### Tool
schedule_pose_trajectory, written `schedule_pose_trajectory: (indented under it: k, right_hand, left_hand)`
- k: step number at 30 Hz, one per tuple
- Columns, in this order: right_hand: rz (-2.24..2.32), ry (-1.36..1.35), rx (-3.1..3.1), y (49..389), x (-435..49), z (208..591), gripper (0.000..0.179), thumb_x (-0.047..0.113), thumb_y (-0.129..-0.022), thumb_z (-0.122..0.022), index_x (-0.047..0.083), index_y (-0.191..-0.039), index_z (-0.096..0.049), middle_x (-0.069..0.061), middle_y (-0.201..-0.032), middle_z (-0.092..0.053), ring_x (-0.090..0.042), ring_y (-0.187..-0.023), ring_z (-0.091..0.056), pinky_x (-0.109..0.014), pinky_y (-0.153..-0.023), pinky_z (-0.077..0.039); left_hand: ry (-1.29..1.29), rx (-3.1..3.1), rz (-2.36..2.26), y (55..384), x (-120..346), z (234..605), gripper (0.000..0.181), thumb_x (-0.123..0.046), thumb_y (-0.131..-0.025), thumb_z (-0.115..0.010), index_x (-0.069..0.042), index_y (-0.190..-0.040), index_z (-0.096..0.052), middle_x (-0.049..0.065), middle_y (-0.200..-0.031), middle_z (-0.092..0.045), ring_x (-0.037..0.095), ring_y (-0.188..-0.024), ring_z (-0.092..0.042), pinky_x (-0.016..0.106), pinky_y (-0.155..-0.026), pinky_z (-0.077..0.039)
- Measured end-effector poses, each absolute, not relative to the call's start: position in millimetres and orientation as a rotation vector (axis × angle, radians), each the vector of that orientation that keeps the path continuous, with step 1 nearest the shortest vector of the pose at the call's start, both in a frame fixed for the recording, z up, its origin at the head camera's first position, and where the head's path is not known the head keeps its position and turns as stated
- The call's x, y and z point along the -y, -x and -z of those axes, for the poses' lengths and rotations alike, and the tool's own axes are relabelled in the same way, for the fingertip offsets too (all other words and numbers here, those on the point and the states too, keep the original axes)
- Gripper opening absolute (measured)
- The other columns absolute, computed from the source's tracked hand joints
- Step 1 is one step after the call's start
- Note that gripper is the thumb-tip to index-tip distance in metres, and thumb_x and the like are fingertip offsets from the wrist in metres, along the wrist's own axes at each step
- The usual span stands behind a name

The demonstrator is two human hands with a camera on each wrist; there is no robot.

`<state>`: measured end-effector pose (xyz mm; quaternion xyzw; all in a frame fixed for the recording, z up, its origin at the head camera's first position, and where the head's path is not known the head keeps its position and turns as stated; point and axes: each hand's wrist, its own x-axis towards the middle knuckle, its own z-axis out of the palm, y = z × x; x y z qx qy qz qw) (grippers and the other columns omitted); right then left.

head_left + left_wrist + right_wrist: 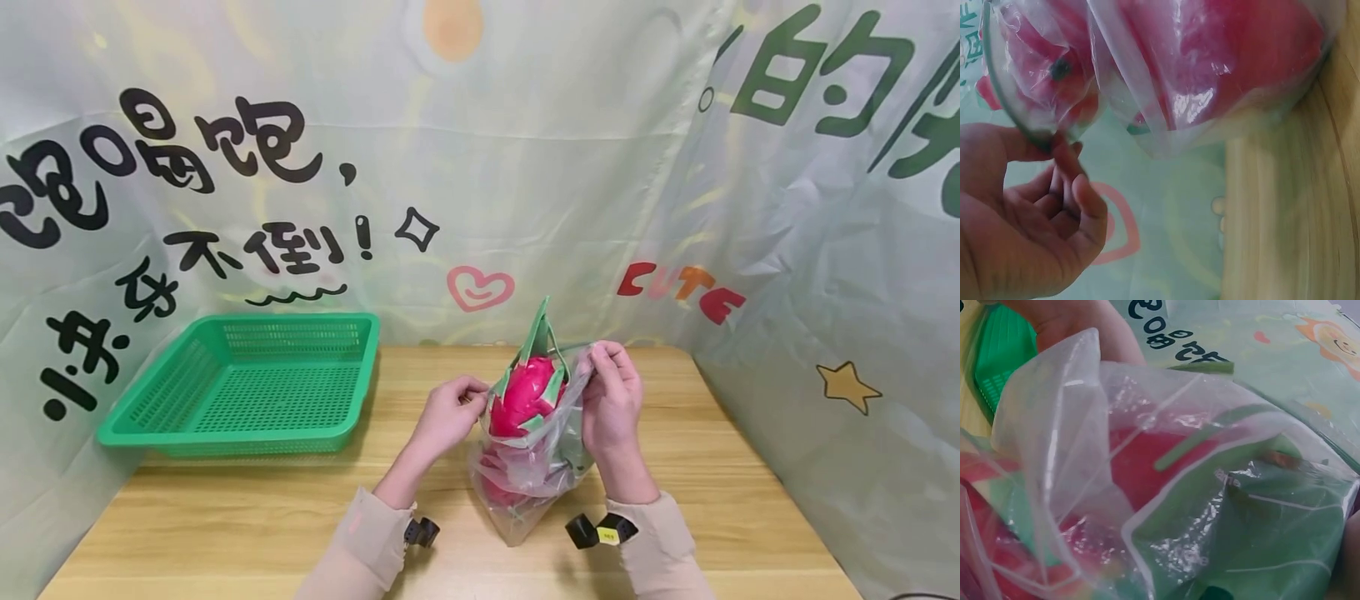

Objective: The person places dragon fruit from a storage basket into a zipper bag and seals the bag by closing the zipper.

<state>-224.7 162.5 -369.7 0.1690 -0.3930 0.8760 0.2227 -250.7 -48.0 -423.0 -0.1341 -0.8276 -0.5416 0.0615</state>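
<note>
A pink dragon fruit (525, 392) with long green leaf tips stands partly out of the mouth of a clear plastic bag (555, 467). Lower in the bag another pink-red shape shows through the film; I cannot tell whether it is a separate fruit. My left hand (447, 412) pinches the bag's rim between thumb and finger at the left, as the left wrist view shows, its other fingers curled. At the right, my right hand (615, 400) pinches the rim higher up. In the right wrist view the bag (1241, 531) has green printed film and hides most of that hand.
A green plastic basket (352, 433) with perforated walls stands at the back left of the wooden table (247, 517). Printed cloth (570, 200) hangs behind the table and along both sides.
</note>
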Motion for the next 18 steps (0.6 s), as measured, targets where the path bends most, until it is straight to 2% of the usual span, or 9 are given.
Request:
schedule_pose_trajectory:
  k: [6,13,18]
  right_hand:
    - [-2.357,-0.463,1.14,225.6,-164.1,368.6,0.018,0.001,-0.104,-0.056,0.006,-0.089,-0.064,-0.001,-0.074,-0.062,-0.007,-0.066,-0.058,-0.016,-0.06,-0.05]
    - [-2.281,-0.407,1.213,227.1,-168.4,367.5,0.019,0.0,-0.104,-0.056,0.006,-0.088,-0.064,-0.001,-0.074,-0.062,-0.008,-0.066,-0.058,-0.016,-0.061,-0.051]
    - [-2.23,-0.387,1.262,227.2,-169.7,366.6,0.018,0.0,-0.104,-0.056,0.007,-0.089,-0.063,-0.001,-0.074,-0.061,-0.01,-0.068,-0.057,-0.018,-0.062,-0.051]
  left_hand:
    - [0.29,2.365,1.653,248.2,47.6,414.9,0.013,-0.009,-0.092,-0.064,-0.005,-0.096,-0.077,-0.002,-0.077,-0.06,0.012,-0.07,-0.053,0.023,-0.062,-0.044]
    - [0.231,2.279,1.663,243.9,47.7,398.2,0.016,-0.008,-0.094,-0.062,-0.004,-0.1,-0.076,0.0,-0.077,-0.06,0.012,-0.066,-0.052,0.021,-0.055,-0.041]
    - [0.194,2.193,1.673,239.1,47.5,386.0,0.016,-0.007,-0.094,-0.062,-0.004,-0.1,-0.076,0.001,-0.077,-0.061,0.014,-0.068,-0.053,0.021,-0.056,-0.041]
